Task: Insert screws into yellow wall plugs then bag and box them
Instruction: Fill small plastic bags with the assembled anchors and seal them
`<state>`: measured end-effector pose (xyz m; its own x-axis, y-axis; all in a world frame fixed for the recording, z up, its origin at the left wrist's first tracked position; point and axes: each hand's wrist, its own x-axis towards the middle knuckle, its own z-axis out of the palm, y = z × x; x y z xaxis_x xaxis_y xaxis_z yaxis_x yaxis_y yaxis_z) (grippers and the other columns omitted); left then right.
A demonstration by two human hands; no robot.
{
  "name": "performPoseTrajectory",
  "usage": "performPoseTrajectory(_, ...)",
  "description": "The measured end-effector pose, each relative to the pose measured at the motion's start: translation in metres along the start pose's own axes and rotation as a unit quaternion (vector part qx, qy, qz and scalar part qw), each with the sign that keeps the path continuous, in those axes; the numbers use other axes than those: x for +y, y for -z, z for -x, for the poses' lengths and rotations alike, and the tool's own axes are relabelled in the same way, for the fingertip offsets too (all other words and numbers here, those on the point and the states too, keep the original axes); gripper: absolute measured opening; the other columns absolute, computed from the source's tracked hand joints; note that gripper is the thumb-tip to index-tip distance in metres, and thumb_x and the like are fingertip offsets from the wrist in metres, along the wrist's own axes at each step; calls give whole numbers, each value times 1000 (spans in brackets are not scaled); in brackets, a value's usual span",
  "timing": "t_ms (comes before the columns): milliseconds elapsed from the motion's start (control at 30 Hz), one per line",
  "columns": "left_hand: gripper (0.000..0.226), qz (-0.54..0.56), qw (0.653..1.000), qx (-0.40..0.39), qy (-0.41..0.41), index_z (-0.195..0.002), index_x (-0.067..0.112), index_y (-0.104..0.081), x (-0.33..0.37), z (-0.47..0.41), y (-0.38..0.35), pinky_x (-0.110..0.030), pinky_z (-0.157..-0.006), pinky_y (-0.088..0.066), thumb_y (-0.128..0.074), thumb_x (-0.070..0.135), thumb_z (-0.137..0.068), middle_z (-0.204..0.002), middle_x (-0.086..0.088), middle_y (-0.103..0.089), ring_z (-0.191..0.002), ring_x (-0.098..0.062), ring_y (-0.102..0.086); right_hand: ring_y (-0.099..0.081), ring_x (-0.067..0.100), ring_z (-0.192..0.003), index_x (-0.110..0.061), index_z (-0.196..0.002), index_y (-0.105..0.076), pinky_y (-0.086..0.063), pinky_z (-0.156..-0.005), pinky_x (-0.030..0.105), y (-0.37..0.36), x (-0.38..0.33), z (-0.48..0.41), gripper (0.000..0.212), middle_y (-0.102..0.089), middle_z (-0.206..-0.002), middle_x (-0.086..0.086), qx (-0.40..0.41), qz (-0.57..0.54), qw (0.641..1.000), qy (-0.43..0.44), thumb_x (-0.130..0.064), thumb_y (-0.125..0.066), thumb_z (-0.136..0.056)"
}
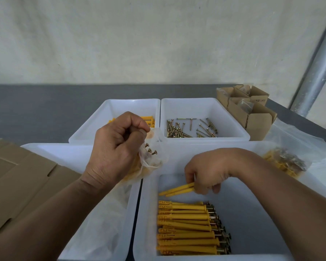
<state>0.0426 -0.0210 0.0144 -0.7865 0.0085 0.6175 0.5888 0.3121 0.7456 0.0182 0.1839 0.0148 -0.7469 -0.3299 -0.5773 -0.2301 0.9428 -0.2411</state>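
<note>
Here, left hand (117,147) clenches a clear bag (153,160) of screwed plugs. Right hand (209,170) pinches two yellow plugs (177,190) in its fingers (188,174), above the assembled row (186,227) in the near white tray (148,213).

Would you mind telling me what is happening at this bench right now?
A person is bagging screw-fitted wall plugs. The left hand holds a clear bag that already has some inside. The right hand pinches two yellow plugs in the near white bin, where a stack of fitted plugs lies.

Four white bins (205,99), two hands (113,147), two held plugs (177,190) (screws (188,129) past counting).
</note>
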Motion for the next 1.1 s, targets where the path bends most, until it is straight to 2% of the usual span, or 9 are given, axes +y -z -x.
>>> performPoseTrajectory(200,20,-10,1000,-4,-4,-77,24,-66,0,0,0,-25,-47,-41,-51,13,-83,-61,-2,-57,-52,-18,-47,-56,0,-47,-17,-104,-66,-48,-50,17,6,4,3,15,-65,-81,-1,90,-85,991,47,-15,-65,-89)
performPoseTrajectory(333,20,-6,1000,0,-2,-76,25,-66,0,-1,0,-24,-47,-40,-51,13,-83,-61,-1,-57,-52,-17,-47,-61,6,-61,-24,-95,-67,-49,-53,17,6,1,5,7,-62,-76,-10,162,-89,980,69,-25,-64,-90)
performPoseTrajectory(433,21,-7,1000,2,-3,-76,27,-66,0,-1,0,-24,-48,-40,-51,13,-83,-60,2,-57,-52,-15,-47,-57,1,-64,-28,-86,-67,-43,-54,16,8,-2,4,6,-61,-74,-14,243,-75,964,74,-27,-61,-89)
performPoseTrajectory(533,22,-1,1000,3,0,-75,28,-66,-1,-1,1,-26,-45,-39,-52,13,-83,-60,4,-57,-51,-18,-46,-54,5,-66,-22,-81,-65,-42,-57,24,13,-3,5,10,-61,-72,-11,335,-116,932,76,-25,-57,-87)
performPoseTrajectory(733,21,-3,1000,0,-1,-77,26,-67,-2,-2,1,-23,-46,-40,-51,14,-83,-60,3,-56,-51,-15,-46,-42,2,-38,-22,-66,-61,-31,-43,21,24,0,15,12,-52,-47,-14,469,-272,836,86,-30,-55,-73)
performPoseTrajectory(800,22,-1,1000,0,-1,-76,27,-67,-3,-2,0,-22,-47,-40,-51,13,-83,-60,2,-56,-51,-14,-47,-34,4,-33,-19,-59,-57,-27,-41,19,26,-1,20,12,-44,-41,-12,487,-340,798,105,-26,-53,-67)
performPoseTrajectory(933,22,4,1000,2,1,-74,28,-66,-2,-1,0,-21,-47,-39,-51,13,-82,-59,-4,-55,-51,-15,-46,-18,9,-36,-15,-56,-47,-18,-42,16,30,-5,29,26,-29,-41,-8,470,-486,721,154,0,-51,-77)
performPoseTrajectory(1000,22,4,1000,2,0,-75,26,-66,-2,-1,0,-23,-46,-39,-51,13,-82,-60,-7,-54,-50,-17,-45,-15,10,-36,-12,-60,-46,-16,-42,15,30,-9,31,25,-28,-41,-6,437,-525,708,179,4,-48,-79)
performPoseTrajectory(1100,23,6,1000,1,-2,-74,27,-66,-2,-1,0,-24,-46,-39,-51,12,-83,-60,-6,-55,-50,-17,-45,-14,9,-36,-10,-65,-45,-14,-42,15,26,-15,30,22,-28,-42,-5,393,-539,719,196,5,-45,-81)
